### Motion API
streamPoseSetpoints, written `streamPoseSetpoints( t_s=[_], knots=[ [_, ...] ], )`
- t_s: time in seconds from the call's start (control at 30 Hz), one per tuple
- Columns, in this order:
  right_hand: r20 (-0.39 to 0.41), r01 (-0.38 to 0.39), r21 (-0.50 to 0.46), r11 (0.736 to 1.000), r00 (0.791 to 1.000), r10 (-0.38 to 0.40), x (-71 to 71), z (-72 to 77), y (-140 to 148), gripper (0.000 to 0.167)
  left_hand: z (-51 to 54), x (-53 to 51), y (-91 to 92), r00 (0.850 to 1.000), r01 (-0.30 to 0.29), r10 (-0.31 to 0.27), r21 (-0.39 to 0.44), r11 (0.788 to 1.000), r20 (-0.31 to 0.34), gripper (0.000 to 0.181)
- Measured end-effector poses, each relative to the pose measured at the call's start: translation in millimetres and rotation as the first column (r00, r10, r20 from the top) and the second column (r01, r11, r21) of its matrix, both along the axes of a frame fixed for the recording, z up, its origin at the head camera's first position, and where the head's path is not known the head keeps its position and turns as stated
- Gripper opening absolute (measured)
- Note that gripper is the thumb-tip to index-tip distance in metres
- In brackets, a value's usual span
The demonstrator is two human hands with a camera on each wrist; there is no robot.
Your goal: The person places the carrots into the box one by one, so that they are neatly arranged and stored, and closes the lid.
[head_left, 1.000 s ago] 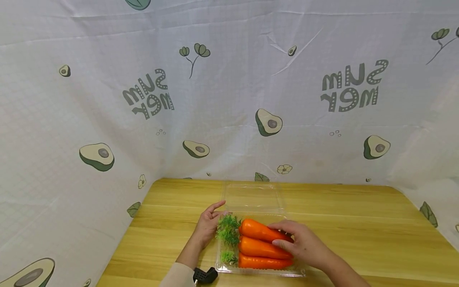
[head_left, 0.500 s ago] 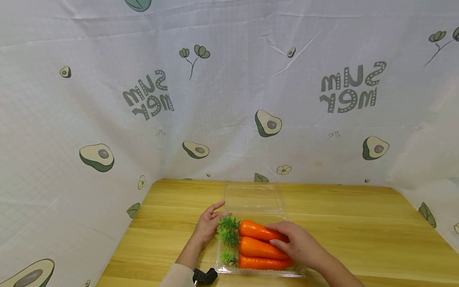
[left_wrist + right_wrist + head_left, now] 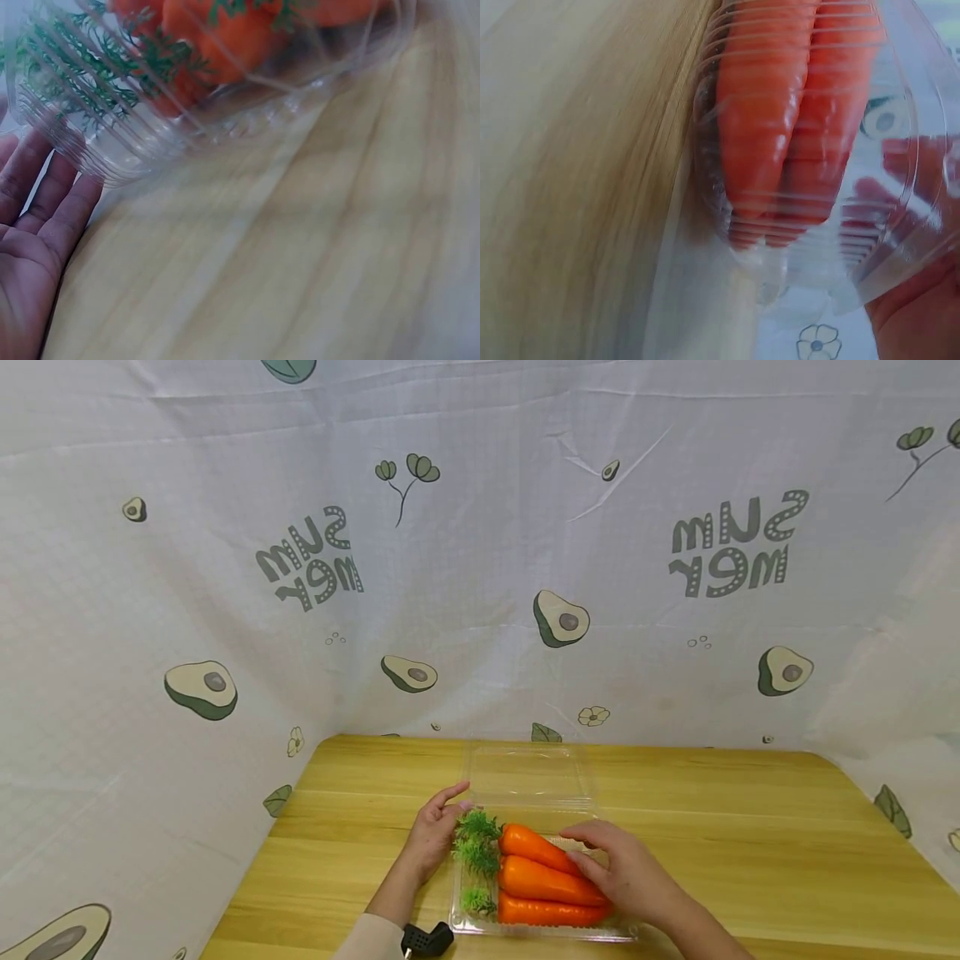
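Three orange carrots [image 3: 551, 878] with feathery green tops [image 3: 477, 843] lie side by side in a clear plastic clamshell box [image 3: 543, 932]. Its lid [image 3: 528, 772] is folded back, away from the person. My left hand [image 3: 432, 835] is at the box's far left corner, its fairly straight fingers [image 3: 71, 206] touching the outside of the ridged wall. Over the right end of the box, my right hand [image 3: 630, 868] has its thumb by the far carrot [image 3: 536, 845]. A gap shows between the index finger and that carrot. The carrots' narrow ends are partly hidden by this hand.
A small black device [image 3: 427, 939] lies by the left forearm, near the box's front left corner. The wooden table [image 3: 720, 827] runs back to a white curtain [image 3: 465, 560] with avocado prints, which also encloses the sides.
The far carrot's narrow end has gone down into the box. My right hand has shifted slightly left, and its fingers have come off that carrot. My left hand has hardly moved.
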State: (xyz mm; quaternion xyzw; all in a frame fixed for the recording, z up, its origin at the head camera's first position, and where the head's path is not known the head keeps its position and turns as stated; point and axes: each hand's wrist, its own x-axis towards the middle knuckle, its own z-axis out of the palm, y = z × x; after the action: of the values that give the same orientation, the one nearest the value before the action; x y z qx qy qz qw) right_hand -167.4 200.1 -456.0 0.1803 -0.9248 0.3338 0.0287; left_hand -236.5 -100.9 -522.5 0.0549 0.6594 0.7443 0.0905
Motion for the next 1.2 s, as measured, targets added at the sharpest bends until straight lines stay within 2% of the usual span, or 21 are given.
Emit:
streamPoseSetpoints(
  t_s=[0.1, 0.17, 0.23, 0.3, 0.37, 0.43, 0.57, 0.73, 0.87, 1.03, 1.1, 1.2],
  knots=[
    [-0.036, 0.106, -0.073, 0.992, 0.993, -0.109, -2.3, -1.4, 3, 0.022, -1.5, -0.7, -0.9, 1.0, 0.004, -0.004, 0.027, 1.0, -0.002, 0.051],
    [-0.063, 0.168, -0.133, 0.977, 0.982, -0.178, -5.3, -2.4, 5, 0.021, -2.0, -1.2, -1.6, 1.0, 0.015, -0.015, 0.065, 0.998, 0.0, 0.053],
    [-0.055, 0.219, -0.196, 0.956, 0.971, -0.234, -9.0, -3.4, 9, 0.022, -2.0, -1.0, -2.6, 1.0, 0.029, -0.029, 0.099, 0.995, -0.001, 0.056],
    [0.001, 0.265, -0.253, 0.931, 0.962, -0.273, -12.8, -3.8, 13, 0.026, -2.1, -0.5, -3.7, 0.999, 0.044, -0.045, 0.131, 0.99, 0.005, 0.058],
    [0.111, 0.314, -0.296, 0.902, 0.949, -0.294, -16.5, -3.9, 17, 0.034, -2.3, -0.3, -4.7, 0.998, 0.059, -0.061, 0.15, 0.987, 0.005, 0.061],
    [0.228, 0.358, -0.329, 0.874, 0.928, -0.294, -20.6, -4.1, 20, 0.043, -2.5, -0.7, -5.4, 0.998, 0.067, -0.07, 0.162, 0.985, 0.01, 0.061],
    [0.415, 0.413, -0.392, 0.822, 0.877, -0.242, -29.5, -5.0, 27, 0.055, -1.5, -2.1, -5.4, 0.997, 0.067, -0.072, 0.174, 0.983, 0.019, 0.064],
    [0.553, 0.422, -0.493, 0.761, 0.827, -0.1, -39.4, -8.9, 34, 0.059, 1.4, -3.6, -3.5, 0.997, 0.039, -0.052, 0.183, 0.982, 0.065, 0.065],
    [0.588, 0.399, -0.581, 0.71, 0.809, 0.027, -43.0, -14.7, 39, 0.06, 2.8, -3.8, -2.1, 0.995, 0.022, -0.04, 0.179, 0.984, 0.097, 0.064],
    [0.612, 0.401, -0.669, 0.626, 0.775, 0.157, -45.4, -22.8, 45, 0.058, 4.3, -3.6, -1.2, 0.993, 0.013, -0.031, 0.158, 0.987, 0.112, 0.061],
    [0.609, 0.392, -0.694, 0.604, 0.767, 0.202, -45.9, -25.3, 48, 0.05, 4.8, -3.4, -1.2, 0.993, 0.013, -0.03, 0.145, 0.989, 0.116, 0.059],
    [0.59, 0.363, -0.724, 0.586, 0.766, 0.255, -46.3, -27.8, 51, 0.037, 5.3, -2.3, -1.7, 0.993, 0.011, -0.024, 0.117, 0.993, 0.116, 0.057]
  ],
)
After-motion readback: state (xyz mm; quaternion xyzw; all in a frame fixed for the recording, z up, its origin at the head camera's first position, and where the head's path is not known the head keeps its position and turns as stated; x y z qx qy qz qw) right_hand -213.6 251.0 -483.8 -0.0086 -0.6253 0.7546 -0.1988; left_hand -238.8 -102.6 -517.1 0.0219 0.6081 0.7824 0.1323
